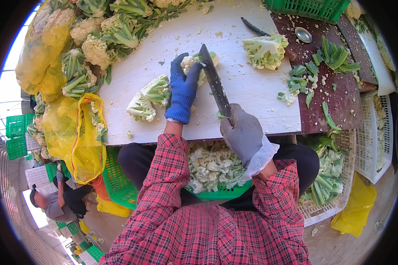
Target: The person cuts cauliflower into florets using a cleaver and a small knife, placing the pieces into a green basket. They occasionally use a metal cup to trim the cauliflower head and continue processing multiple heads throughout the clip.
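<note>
My left hand (183,87), in a blue knit glove, grips a piece of cauliflower (188,64) on the white board (146,53). In a grey glove with a pale cuff, my right hand (242,132) holds a wide-bladed knife (215,81). The blade points up and away, its upper part beside the cauliflower piece and partly covering it. Two cut cauliflower pieces (149,98) lie left of my left hand. A larger cauliflower chunk (265,52) sits at the board's right, next to a dark curved knife handle or blade (253,27).
Whole cauliflowers (96,49) and yellow mesh sacks (74,132) crowd the left. Below the board's edge, a green crate (219,193) holds florets. Leaf trimmings fill a white crate (331,212) at right. A metal dish (303,34) lies at the far right; another person (61,202) sits at left.
</note>
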Demonstrator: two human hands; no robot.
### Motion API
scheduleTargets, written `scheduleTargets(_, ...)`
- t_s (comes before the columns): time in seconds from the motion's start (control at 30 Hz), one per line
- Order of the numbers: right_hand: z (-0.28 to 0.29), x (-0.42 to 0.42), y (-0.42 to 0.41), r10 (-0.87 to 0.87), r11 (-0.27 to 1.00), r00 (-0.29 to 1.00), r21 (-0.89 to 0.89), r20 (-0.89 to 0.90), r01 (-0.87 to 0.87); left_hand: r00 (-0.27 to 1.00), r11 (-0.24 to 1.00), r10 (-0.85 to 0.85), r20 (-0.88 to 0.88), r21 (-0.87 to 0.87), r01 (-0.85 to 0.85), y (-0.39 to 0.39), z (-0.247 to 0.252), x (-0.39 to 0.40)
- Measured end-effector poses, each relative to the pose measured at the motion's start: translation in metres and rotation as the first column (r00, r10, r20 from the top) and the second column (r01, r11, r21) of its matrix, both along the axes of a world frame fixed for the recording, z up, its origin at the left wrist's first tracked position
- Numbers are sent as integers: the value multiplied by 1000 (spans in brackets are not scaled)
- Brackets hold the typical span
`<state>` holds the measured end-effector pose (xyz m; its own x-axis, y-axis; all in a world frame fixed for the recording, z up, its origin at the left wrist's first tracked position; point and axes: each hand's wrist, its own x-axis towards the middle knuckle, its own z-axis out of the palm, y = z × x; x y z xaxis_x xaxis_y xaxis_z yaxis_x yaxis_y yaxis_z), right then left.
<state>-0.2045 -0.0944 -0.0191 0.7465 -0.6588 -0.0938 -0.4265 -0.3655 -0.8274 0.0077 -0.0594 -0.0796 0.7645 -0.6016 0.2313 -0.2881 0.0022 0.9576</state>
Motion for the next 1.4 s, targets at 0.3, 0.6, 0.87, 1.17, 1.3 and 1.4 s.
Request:
scheduleTargets(0.3,11,12,0,35,998,995,58,-89,-30,996,997,75,-45,-25,-76,-5,-10,7)
scheduleTargets(0.6,4,24,-24,158,978,984,-128,-85,-168,975,995,99,199,-4,-100,-2,-28,19)
scheduleTargets(0.87,-29,36,-43,218,881,975,-420,-45,-217,912,995,38,407,64,-70,1,-29,22)
scheduleTargets(1.17,51,-76,-18,-359,698,933,665,5,265,660,956,39,751,164,-243,-51,37,-14)
scheduleTargets(1.3,57,-89,-26,-564,639,811,704,154,310,856,935,-60,513,330,-132,-69,0,-61)
scheduleTargets(1.4,55,-97,-35,-616,634,769,686,170,357,807,944,-26,590,279,-174,-61,-10,-72)
